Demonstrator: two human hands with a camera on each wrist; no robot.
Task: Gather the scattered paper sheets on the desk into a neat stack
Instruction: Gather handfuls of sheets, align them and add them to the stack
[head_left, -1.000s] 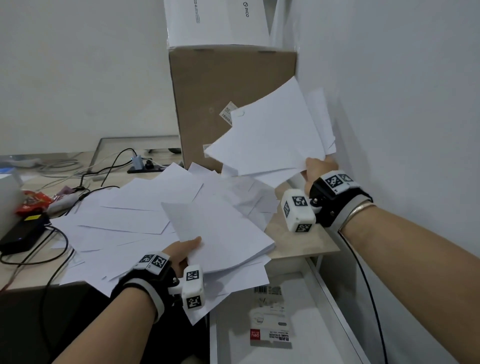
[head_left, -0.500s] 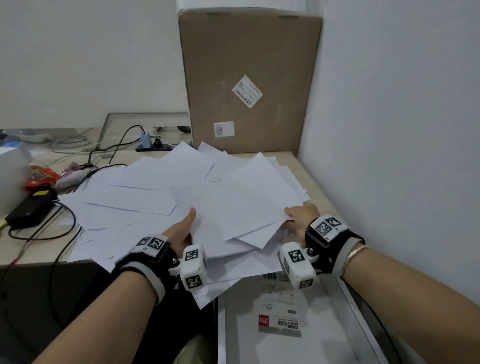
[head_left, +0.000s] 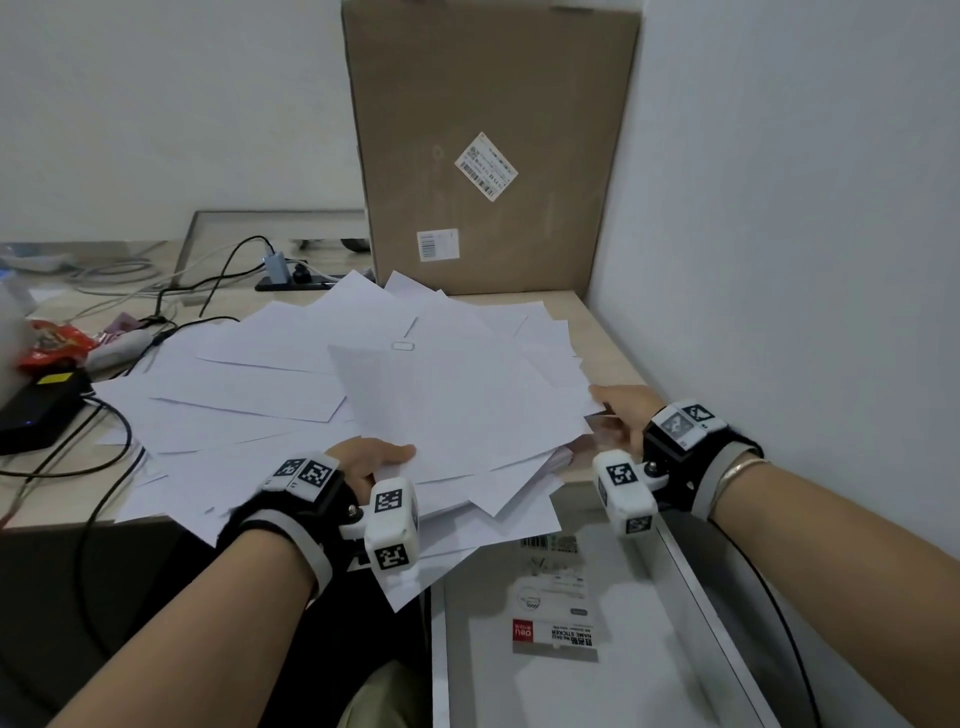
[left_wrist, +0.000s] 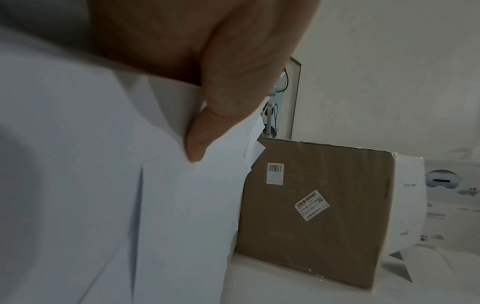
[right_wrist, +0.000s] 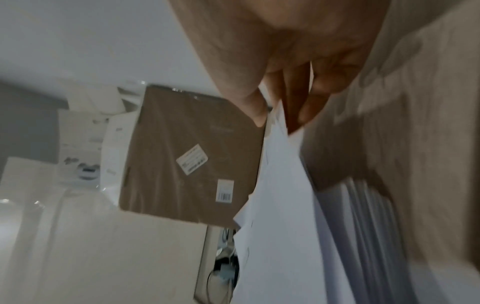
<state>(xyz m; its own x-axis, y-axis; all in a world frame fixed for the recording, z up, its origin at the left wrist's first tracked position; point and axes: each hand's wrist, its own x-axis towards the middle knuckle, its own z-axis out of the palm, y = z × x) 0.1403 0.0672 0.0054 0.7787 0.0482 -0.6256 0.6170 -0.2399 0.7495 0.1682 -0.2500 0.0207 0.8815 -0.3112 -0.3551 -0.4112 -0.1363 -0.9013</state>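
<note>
big cardboard box (head_left: 491, 150) with two shipping labels stands in the corner by the wall. black cables (head_left: 104, 415), a power brick (head_left: 36, 410) and a red snack packet (head_left: 54, 345) clutter the left side.

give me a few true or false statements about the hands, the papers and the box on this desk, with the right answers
1. The left hand grips the near edge of the paper sheets. True.
2. The right hand rests flat on the cardboard box. False: it pinches the right edge of the sheets.
3. The sheets form a neat squared stack. False: they fan out across the desk.
4. The cardboard box stands upright behind the sheets. True.
5. A black cable lies left of the sheets. True.
</note>
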